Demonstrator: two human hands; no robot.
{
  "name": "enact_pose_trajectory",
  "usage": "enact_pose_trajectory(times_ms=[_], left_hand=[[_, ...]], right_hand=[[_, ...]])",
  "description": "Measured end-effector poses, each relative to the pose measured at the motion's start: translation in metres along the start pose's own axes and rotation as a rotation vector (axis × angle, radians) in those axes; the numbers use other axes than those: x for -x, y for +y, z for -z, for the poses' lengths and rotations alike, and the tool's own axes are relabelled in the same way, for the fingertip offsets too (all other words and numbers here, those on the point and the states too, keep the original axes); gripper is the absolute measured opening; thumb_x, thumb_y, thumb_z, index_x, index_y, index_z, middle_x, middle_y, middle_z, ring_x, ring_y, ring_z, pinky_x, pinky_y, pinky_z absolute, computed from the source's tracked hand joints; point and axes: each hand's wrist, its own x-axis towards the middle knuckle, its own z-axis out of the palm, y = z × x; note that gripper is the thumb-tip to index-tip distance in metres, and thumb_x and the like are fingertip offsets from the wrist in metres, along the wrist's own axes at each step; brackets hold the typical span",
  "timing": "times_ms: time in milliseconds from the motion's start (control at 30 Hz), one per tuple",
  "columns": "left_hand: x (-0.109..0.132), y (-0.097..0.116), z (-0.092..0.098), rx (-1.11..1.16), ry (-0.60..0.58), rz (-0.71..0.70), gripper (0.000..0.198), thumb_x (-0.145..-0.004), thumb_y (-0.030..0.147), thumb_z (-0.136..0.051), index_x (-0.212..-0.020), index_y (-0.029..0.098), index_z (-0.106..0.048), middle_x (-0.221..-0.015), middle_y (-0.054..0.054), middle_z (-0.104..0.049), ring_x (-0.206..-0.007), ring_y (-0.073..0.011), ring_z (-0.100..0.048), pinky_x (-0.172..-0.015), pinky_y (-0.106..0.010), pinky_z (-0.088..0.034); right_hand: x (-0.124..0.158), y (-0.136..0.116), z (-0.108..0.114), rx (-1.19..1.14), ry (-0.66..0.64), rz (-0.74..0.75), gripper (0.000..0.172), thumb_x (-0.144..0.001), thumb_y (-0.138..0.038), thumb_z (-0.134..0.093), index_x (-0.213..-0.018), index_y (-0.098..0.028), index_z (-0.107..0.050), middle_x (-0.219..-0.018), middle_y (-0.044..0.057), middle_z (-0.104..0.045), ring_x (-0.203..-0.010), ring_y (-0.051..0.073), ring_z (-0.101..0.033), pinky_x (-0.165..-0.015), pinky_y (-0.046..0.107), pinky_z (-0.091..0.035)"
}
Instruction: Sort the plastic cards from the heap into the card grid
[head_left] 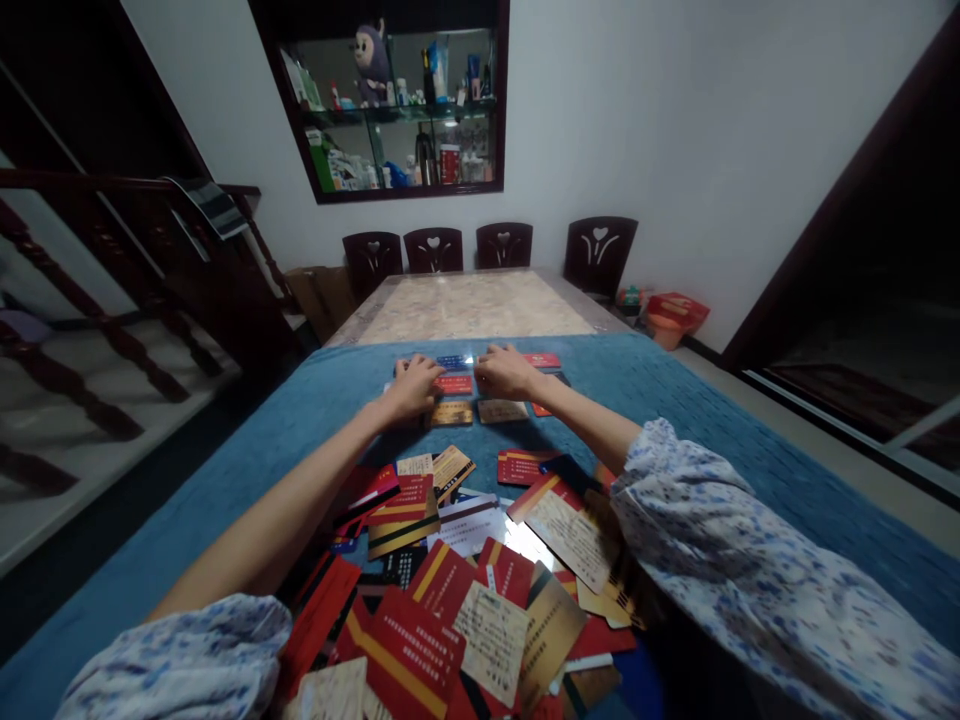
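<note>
Small rows of cards lie on the blue tablecloth in front of me. A blue card [453, 362] at the back sits between my two hands, above a red card [455, 385] and a gold card [451, 413]. My left hand [416, 387] rests over the left end of the rows, fingers spread a little, fingertips by the blue card's left edge. Curled at the blue card's right side is my right hand [504, 374]; whatever its fingers hold is hidden. Below it lies a beige card [502, 410]. Another red card [543, 360] shows past its knuckles.
A loose heap of overlapping cards [420, 640] in red, gold, white and black fills the near side, between my forearms. The blue tablecloth [285, 440] covers the near table; bare marble tabletop [480, 305] lies beyond. Several dark chairs [506, 245] stand at the far end.
</note>
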Motion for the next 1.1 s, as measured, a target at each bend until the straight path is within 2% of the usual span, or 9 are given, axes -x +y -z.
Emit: enact_pose_trajectory(times_ms=[200, 600, 800, 1100], left_hand=[[0.012, 0.013, 0.005, 0.03, 0.08, -0.004, 0.035, -0.086, 0.015, -0.05, -0.118, 0.019, -0.065, -0.123, -0.013, -0.061, -0.121, -0.0318, -0.043, -0.1, -0.05, -0.027], [0.046, 0.046, 0.01, 0.077, 0.129, -0.007, 0.021, -0.088, 0.016, -0.049, -0.095, 0.019, -0.069, -0.111, -0.01, -0.067, -0.113, -0.0285, -0.047, -0.096, -0.047, -0.03], [0.062, 0.067, 0.012, 0.13, 0.105, -0.032, 0.023, -0.09, 0.015, -0.047, -0.085, 0.018, -0.068, -0.102, -0.01, -0.068, -0.108, -0.0271, -0.05, -0.092, -0.047, -0.031], [0.074, 0.086, -0.002, 0.169, 0.164, -0.083, 0.016, -0.085, 0.015, -0.054, -0.082, 0.019, -0.069, -0.103, -0.008, -0.069, -0.107, -0.0263, -0.049, -0.093, -0.047, -0.03]], right_hand=[[0.026, -0.002, 0.004, -0.016, 0.017, -0.016, 0.028, -0.094, -0.02, -0.045, -0.098, -0.018, -0.072, -0.112, 0.014, -0.07, -0.108, 0.027, -0.052, -0.079, 0.034, -0.032], [0.082, -0.003, 0.001, -0.053, 0.039, 0.002, 0.026, -0.091, -0.019, -0.047, -0.092, -0.017, -0.073, -0.102, 0.014, -0.072, -0.106, 0.027, -0.05, -0.082, 0.037, -0.028], [0.114, -0.008, -0.001, -0.063, 0.058, -0.021, 0.024, -0.092, -0.022, -0.049, -0.089, -0.018, -0.073, -0.097, 0.012, -0.071, -0.102, 0.025, -0.05, -0.079, 0.035, -0.027], [0.157, -0.014, -0.004, -0.072, 0.071, -0.057, 0.023, -0.093, -0.022, -0.05, -0.087, -0.02, -0.072, -0.095, 0.011, -0.072, -0.099, 0.024, -0.052, -0.081, 0.036, -0.029]])
